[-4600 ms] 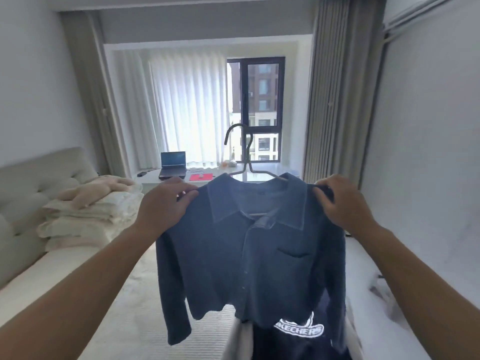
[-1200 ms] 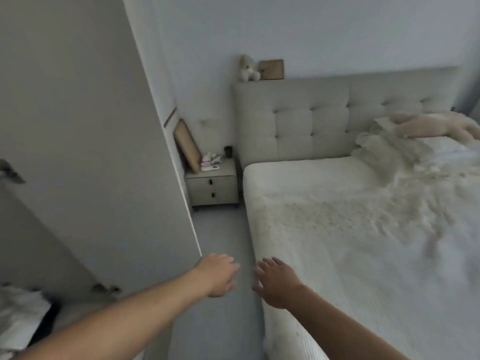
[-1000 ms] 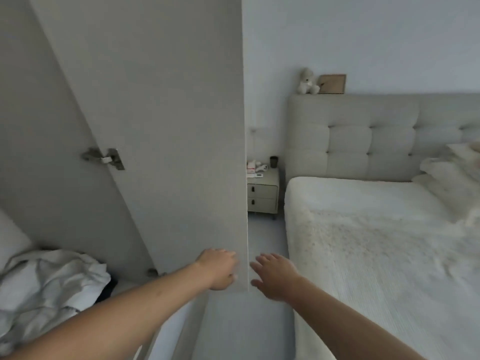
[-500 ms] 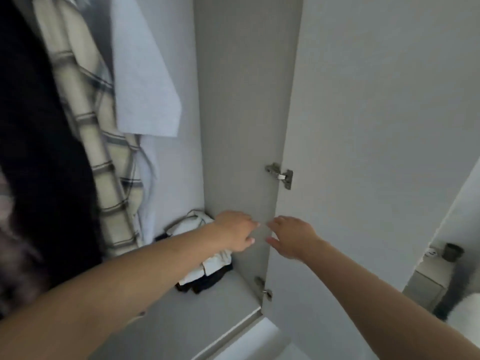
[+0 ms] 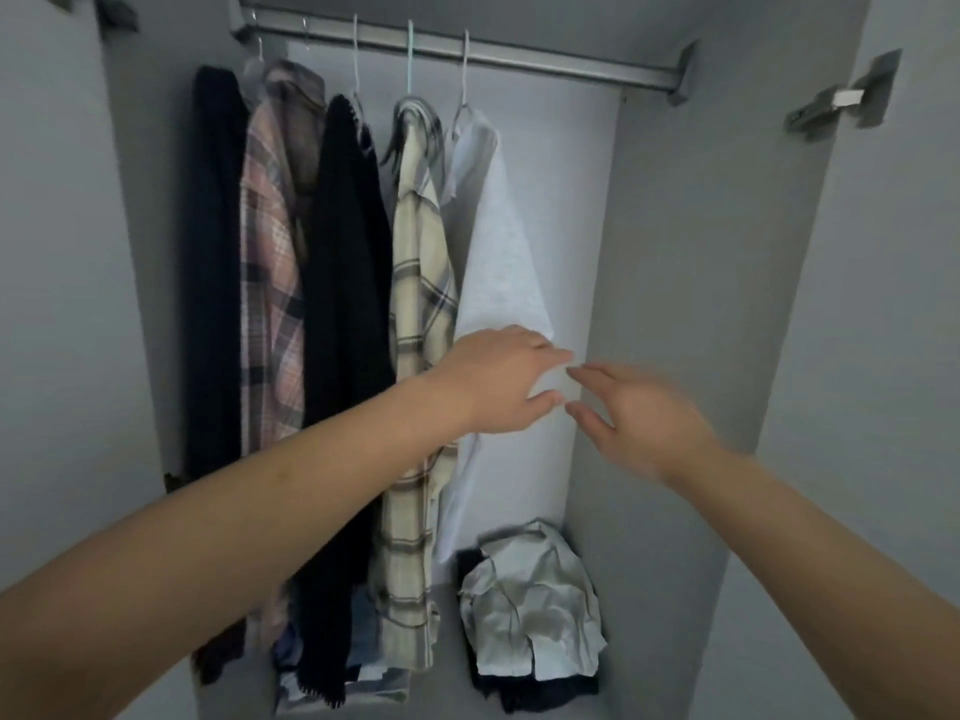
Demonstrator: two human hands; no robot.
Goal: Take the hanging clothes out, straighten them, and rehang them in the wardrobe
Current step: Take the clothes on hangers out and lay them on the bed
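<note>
The open wardrobe holds several garments on hangers along a metal rail (image 5: 545, 57). From left hang a black garment (image 5: 213, 252), a pink plaid shirt (image 5: 270, 283), a black knit (image 5: 348, 283), a cream plaid shirt (image 5: 421, 283) and a pale blue shirt (image 5: 498, 252) at the right end. My left hand (image 5: 498, 384) reaches in front of the pale blue shirt's lower sleeve, fingers extended, holding nothing. My right hand (image 5: 639, 415) is just to its right, fingers spread and empty, slightly blurred.
A crumpled pile of light and dark clothes (image 5: 530, 615) lies on the wardrobe floor at the right. More folded clothes (image 5: 332, 667) lie under the hanging garments. Both doors stand open, with hinges (image 5: 841, 98) visible. The rail's right part is bare.
The blue shirt I held earlier is gone from my hands. My view turned from the bed past the door to the wardrobe interior. Both empty hands rose toward the pale blue shirt.
</note>
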